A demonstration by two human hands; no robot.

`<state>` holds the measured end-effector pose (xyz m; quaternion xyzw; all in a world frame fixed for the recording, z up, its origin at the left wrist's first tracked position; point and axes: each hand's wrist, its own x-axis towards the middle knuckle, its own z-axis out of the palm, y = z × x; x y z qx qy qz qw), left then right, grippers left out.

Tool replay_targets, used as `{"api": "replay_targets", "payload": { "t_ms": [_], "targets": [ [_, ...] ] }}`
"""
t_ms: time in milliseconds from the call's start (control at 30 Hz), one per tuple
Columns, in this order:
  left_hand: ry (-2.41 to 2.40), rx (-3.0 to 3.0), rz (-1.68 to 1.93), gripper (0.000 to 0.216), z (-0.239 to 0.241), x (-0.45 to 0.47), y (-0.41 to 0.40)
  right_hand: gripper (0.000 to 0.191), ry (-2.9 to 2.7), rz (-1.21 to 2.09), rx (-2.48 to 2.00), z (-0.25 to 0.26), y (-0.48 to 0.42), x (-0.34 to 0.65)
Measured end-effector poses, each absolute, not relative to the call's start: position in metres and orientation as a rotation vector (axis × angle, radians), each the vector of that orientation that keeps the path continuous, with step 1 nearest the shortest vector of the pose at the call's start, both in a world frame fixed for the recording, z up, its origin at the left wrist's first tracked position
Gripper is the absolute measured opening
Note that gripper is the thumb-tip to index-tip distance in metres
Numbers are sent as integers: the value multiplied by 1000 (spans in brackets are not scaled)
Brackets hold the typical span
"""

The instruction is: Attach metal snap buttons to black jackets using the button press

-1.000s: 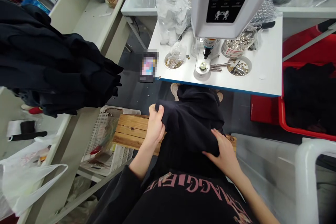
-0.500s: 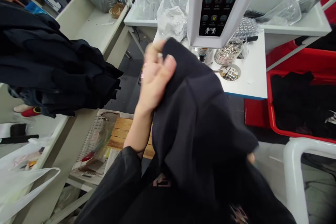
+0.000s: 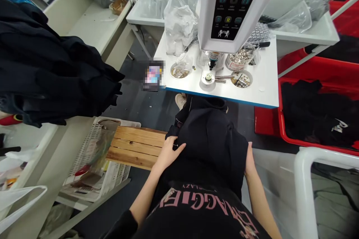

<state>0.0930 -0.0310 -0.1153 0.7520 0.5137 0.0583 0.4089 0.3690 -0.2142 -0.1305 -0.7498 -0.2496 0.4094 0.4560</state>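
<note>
A dark navy garment lies spread over my lap, below the front edge of the white worktable. My left hand rests at its left side, thumb and fingers apart on the cloth. On the other side, my right hand touches the garment's edge, its fingers mostly hidden by fabric. Ahead stands a white machine with a dark button panel. Its small round die sits low on the table, between cups of small metal parts.
A heap of dark garments hangs over the left bench. Beside my left arm are a wooden slatted bench and a white basket. Red bins and a white tubular frame stand to the right. A jar of metal pieces is near the machine.
The garment has come down from in front of the table onto my lap. My left hand, which was gripping its raised corner, has lowered to its side. My right hand now shows more.
</note>
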Motion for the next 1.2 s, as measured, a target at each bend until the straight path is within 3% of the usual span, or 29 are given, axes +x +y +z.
{"api": "replay_targets", "payload": {
  "t_ms": [100, 167, 267, 367, 433, 533, 700, 800, 900, 967, 1033, 1200],
  "targets": [
    [1238, 1949, 156, 47, -111, 96, -40, 85, -734, 1030, -1960, -134, -223, 361],
    [1162, 1976, 146, 37, -104, 108, -36, 94, -884, 1014, -2079, -131, -213, 347],
    [896, 2041, 75, 21, -79, 127, -28, 65, -960, 986, -2128, -116, -189, 333],
    [535, 1955, 75, 21, -38, 136, -27, 39, -932, 1086, -1989, -85, -185, 342],
    [364, 1694, 203, 27, -11, 140, -27, 37, -754, 1173, -1901, -59, -197, 359],
    [377, 1294, 477, 33, 10, 159, -12, 49, -365, 1165, -1752, -26, -205, 382],
    [834, 1122, 752, 29, -42, 208, 55, 56, -322, 1046, -1756, -48, -159, 396],
    [1136, 1057, 634, 25, -91, 207, 76, 58, -500, 987, -1869, -92, -146, 395],
    [1174, 1116, 445, 34, -116, 183, 54, 74, -672, 990, -2008, -128, -161, 391],
    [1116, 1363, 325, 40, -117, 169, 25, 78, -690, 954, -2093, -140, -172, 387],
    [1076, 1664, 303, 45, -109, 164, -4, 69, -678, 885, -2110, -138, -173, 382],
    [972, 1779, 460, 34, -69, 174, -28, 51, -561, 973, -1911, -84, -165, 382]
  ]
}}
